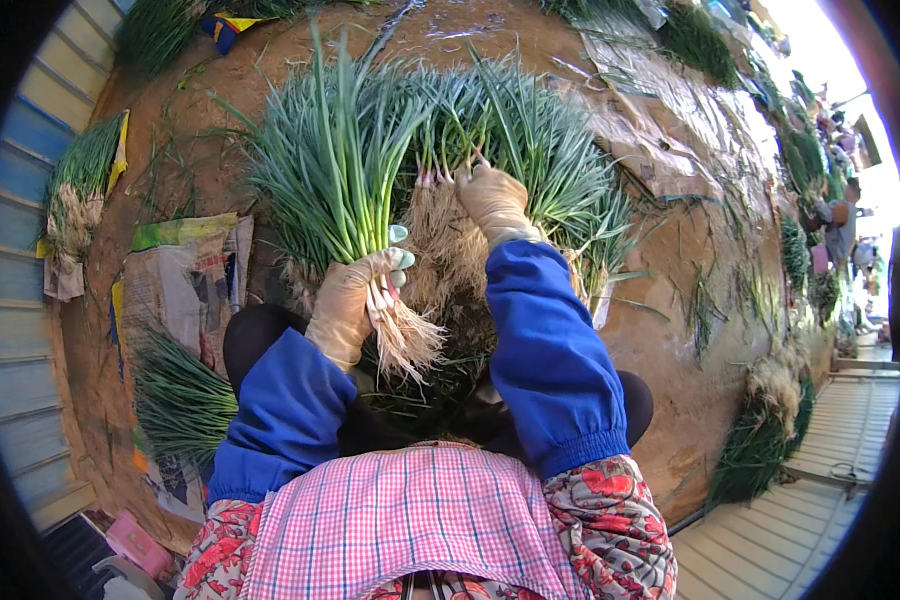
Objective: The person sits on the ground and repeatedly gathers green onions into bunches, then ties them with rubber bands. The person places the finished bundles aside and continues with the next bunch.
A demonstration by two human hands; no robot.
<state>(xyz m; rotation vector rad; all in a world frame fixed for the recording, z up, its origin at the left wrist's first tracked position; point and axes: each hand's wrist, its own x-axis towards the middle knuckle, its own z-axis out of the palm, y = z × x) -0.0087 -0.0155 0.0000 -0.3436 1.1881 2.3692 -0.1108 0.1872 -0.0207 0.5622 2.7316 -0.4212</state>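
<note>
My left hand (pixel 352 300), in a tan glove with pale green fingertips, is closed around a bunch of green onions (pixel 360 217). Their white stems and pale roots hang below the fist and the long leaves fan upward. To the right, my right hand (pixel 493 199), gloved alike, reaches into a big pile of green onions (pixel 562 165), its fingers closed on a reddish stem. Matted roots (pixel 435 240) of the pile hang between the two hands. How many stems the right fingers hold is hidden.
Printed woven sacks (pixel 176 277) and more green onions (pixel 180 405) lie at the left. A flattened sack (pixel 652 135) is at the upper right; a root-tipped bundle (pixel 765 420) lies at the lower right. Corrugated panels (pixel 22 285) stand far left. People are at the far right.
</note>
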